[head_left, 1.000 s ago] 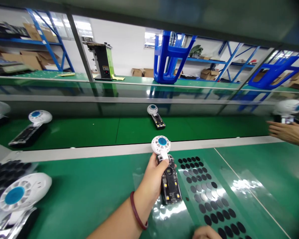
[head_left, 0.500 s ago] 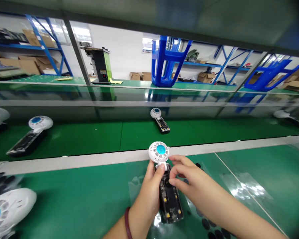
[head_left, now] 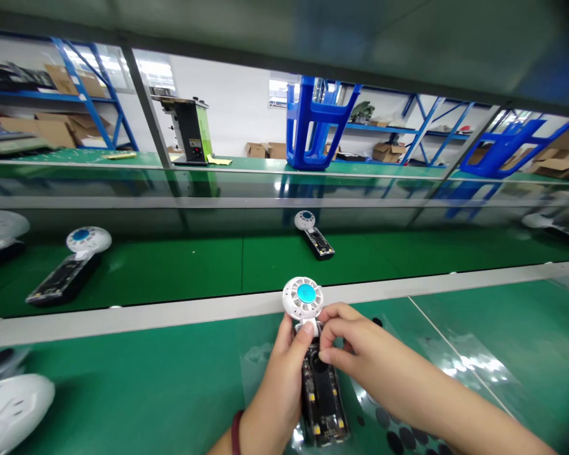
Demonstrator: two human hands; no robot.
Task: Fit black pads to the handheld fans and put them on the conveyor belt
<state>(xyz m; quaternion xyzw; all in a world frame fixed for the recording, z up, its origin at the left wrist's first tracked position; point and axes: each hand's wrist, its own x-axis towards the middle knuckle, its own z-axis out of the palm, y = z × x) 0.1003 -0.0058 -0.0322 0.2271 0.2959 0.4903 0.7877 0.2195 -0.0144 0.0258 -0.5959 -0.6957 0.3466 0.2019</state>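
Note:
My left hand (head_left: 279, 373) is closed around the upper part of a device with a round, vented white head, its thumb on the white neck. The head (head_left: 302, 298) has a blue centre; the black body (head_left: 323, 404) below shows an open circuit board with small yellow parts. Over the top of that board, my right hand (head_left: 344, 338) has thumb and forefinger closed at a small black disc (head_left: 318, 362). Whether the disc is pressed flat on the board cannot be seen. Beneath the right forearm lie several black discs (head_left: 408, 437) on a clear sheet.
Beyond the pale rail (head_left: 171, 313) runs a green conveyor belt (head_left: 208, 265) carrying several similar devices (head_left: 320, 243). Another white head (head_left: 16, 407) is at the near left, with more black discs behind it. A shelf (head_left: 360, 44) overhangs the bench.
Devices on the belt have shifted right. The view has tilted slightly. Both hands stay on the held device, the right fingertips still at the top of the board.

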